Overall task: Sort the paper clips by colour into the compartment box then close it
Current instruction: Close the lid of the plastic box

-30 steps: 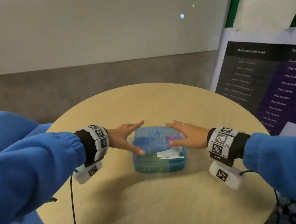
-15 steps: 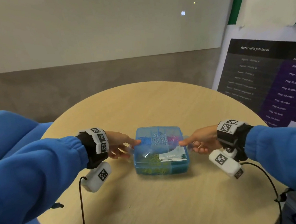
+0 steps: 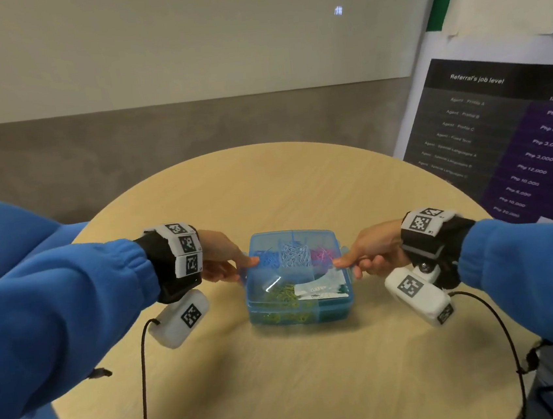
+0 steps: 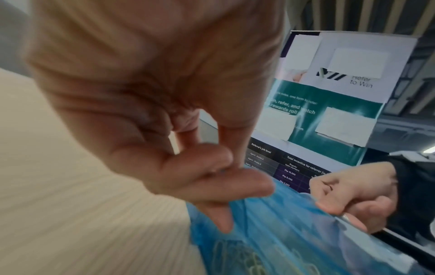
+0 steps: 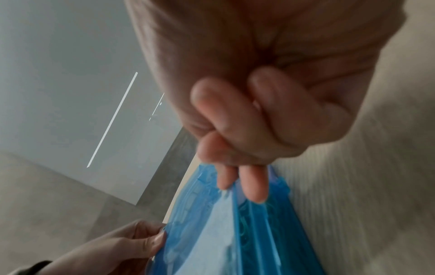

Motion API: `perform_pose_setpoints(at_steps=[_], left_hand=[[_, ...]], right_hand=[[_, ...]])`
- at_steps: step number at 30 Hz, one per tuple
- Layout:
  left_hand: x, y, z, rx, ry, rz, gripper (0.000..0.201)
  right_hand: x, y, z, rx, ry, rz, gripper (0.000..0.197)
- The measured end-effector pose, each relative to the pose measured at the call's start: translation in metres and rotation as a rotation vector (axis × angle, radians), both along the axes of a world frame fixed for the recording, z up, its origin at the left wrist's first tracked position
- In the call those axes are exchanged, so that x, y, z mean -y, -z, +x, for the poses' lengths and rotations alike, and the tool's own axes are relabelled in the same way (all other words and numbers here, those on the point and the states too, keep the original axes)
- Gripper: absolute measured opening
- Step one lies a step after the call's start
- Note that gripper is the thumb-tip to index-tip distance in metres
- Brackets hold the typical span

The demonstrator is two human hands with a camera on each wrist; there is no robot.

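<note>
A translucent blue compartment box [image 3: 300, 316] sits mid-table with its lid down. Through the lid I see blue clips [image 3: 268, 259], white clips [image 3: 295, 255], pink clips [image 3: 322, 255], yellow-green clips [image 3: 285, 293] and a white paper slip [image 3: 321, 288]. My left hand [image 3: 236, 264] pinches the latch tab on the box's left side, thumb on top. My right hand [image 3: 349, 263] pinches the tab on the right side. In the left wrist view the left hand [image 4: 223, 186] curls at the box [image 4: 282, 232] edge. In the right wrist view the right hand [image 5: 242, 176] grips the blue tab [image 5: 235, 214].
The box rests on a round light-wood table [image 3: 286, 379]. A printed banner [image 3: 516, 133] stands at the right, just past the table edge. Black cables [image 3: 142, 377] hang from both wrist cameras over the near part of the table.
Both hands left the top of the lid, where they lay flat, and slid outward to the box's sides. Their fingers now curl round the side tabs.
</note>
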State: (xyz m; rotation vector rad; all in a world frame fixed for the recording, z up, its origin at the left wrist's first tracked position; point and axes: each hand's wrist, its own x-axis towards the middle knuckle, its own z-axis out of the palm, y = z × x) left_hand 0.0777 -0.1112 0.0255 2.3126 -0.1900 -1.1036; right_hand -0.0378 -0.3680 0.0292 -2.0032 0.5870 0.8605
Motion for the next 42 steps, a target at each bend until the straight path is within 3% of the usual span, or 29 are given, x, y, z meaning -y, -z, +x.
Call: perform_pose_setpoints(at_steps=[10, 27, 42], left_hand=[[0.015, -0.014, 0.0, 0.102, 0.17, 0.215, 0.033], [0.021, -0.013, 0.006, 0.021, 0.148, 0.284, 0.033], [0.024, -0.017, 0.003, -0.009, 0.099, 0.255, 0.034]], right_hand=[[-0.007, -0.009, 0.004, -0.035, -0.041, -0.072, 0.036], [-0.013, -0.01, 0.001, 0.006, -0.08, -0.18, 0.036], [-0.016, -0.014, -0.002, 0.05, -0.071, -0.155, 0.028]])
